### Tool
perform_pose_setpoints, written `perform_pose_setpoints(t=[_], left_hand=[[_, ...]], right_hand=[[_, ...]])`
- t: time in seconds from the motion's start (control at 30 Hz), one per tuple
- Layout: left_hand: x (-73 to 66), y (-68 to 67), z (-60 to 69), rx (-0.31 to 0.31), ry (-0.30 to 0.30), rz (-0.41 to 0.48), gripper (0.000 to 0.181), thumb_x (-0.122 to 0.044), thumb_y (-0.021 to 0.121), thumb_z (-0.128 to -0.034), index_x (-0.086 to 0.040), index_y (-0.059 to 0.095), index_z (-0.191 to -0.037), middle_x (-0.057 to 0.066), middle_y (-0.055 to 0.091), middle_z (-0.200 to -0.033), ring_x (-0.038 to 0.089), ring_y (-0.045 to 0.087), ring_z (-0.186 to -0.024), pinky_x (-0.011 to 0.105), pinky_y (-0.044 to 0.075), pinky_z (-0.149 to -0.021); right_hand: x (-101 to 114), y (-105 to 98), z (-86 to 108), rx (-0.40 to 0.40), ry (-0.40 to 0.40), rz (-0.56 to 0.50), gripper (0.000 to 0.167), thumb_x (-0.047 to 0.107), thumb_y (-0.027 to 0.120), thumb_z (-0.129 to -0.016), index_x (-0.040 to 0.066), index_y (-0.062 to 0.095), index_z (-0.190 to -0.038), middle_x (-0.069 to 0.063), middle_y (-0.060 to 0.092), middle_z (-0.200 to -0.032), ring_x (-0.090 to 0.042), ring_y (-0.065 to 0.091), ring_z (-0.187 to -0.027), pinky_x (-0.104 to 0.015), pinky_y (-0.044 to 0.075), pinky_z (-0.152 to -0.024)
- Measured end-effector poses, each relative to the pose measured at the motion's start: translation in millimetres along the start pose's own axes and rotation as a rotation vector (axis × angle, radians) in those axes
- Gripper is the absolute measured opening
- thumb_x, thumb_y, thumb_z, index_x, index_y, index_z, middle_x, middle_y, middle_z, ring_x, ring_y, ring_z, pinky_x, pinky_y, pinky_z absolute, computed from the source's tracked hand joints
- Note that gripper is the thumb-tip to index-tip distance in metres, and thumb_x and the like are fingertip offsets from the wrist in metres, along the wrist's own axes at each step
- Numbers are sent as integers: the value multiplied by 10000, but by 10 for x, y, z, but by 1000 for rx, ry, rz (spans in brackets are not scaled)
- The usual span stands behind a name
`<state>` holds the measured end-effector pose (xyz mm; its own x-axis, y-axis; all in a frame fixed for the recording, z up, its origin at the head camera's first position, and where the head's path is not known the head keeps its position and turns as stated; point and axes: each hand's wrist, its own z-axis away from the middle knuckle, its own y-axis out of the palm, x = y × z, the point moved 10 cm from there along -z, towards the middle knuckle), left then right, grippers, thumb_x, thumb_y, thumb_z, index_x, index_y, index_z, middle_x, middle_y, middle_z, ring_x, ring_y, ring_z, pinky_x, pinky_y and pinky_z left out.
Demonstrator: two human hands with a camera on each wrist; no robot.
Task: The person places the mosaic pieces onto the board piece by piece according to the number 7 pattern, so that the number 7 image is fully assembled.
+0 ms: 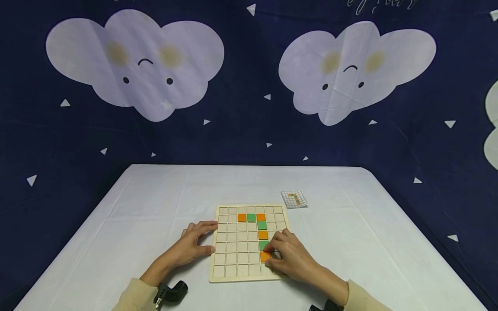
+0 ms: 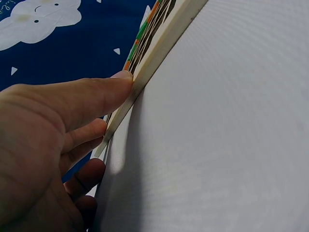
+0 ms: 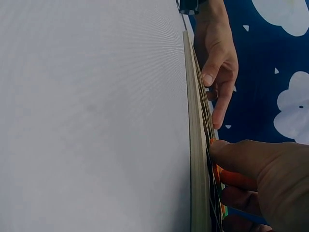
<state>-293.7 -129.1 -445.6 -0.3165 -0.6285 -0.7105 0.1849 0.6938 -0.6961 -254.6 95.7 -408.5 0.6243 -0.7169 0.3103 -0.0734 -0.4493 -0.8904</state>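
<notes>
A wooden grid board (image 1: pixel 231 270) lies on the table with orange and green square tiles in some of its cells. Along its upper part run an orange tile (image 1: pixel 242 217), a green tile (image 1: pixel 251 217) and another orange one; green and orange tiles alternate downward from there. At the lowest orange tile (image 1: pixel 264 256), my right hand (image 1: pixel 292 255) pinches with thumb and forefinger; its palm side hides cells on the board's right. My left hand (image 1: pixel 190 244) touches the board's left edge, fingers extended and thumb (image 2: pixel 108 92) against the rim.
Behind the board's far right corner lies a small printed card (image 1: pixel 294 199) with a grid and coloured squares. A white cloth (image 1: pixel 155 194) covers the table. A dark blue curtain with clouds (image 1: pixel 249 129) hangs behind. Each wrist carries a black device (image 1: pixel 173 292).
</notes>
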Motion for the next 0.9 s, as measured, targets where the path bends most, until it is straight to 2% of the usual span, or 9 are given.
perform_pose_setpoints(t=[0.37,0.57,0.73,0.9], left_hand=[[2,-1,-3,-4,5,-5,617,-233,765,-758,-120,547,-1324,5,461,-1434,147,366,-1078,416,213,-902],[8,-1,6,-8,-7,7,618,-237,767,-754,-121,550,-1321,-2,464,-1432,167,368,-1109,459,203,-939],[-4,-20,13,-13,7,0,618,-251,765,-756,-116,551,-1319,-2,474,-1424,143,371,-1077,404,228,-917],[15,-42,14,-20,-5,58,607,-261,765,-755,-124,561,-1309,10,498,-1405,172,378,-1133,415,232,-956]], right_hand=[[-26,-16,-1,-2,28,-24,258,345,798,-702,208,719,-907,139,584,-878,-13,395,-840,-246,386,-780],[-79,-100,8,-48,56,-87,245,281,804,-703,182,715,-908,115,592,-870,-10,381,-805,-213,375,-718],[-181,-184,16,-83,112,-114,248,245,801,-706,172,713,-927,97,596,-876,-18,376,-790,-201,351,-687],[-301,-266,26,-101,176,-104,276,260,802,-717,172,707,-961,81,596,-883,-43,404,-802,-227,366,-706]])
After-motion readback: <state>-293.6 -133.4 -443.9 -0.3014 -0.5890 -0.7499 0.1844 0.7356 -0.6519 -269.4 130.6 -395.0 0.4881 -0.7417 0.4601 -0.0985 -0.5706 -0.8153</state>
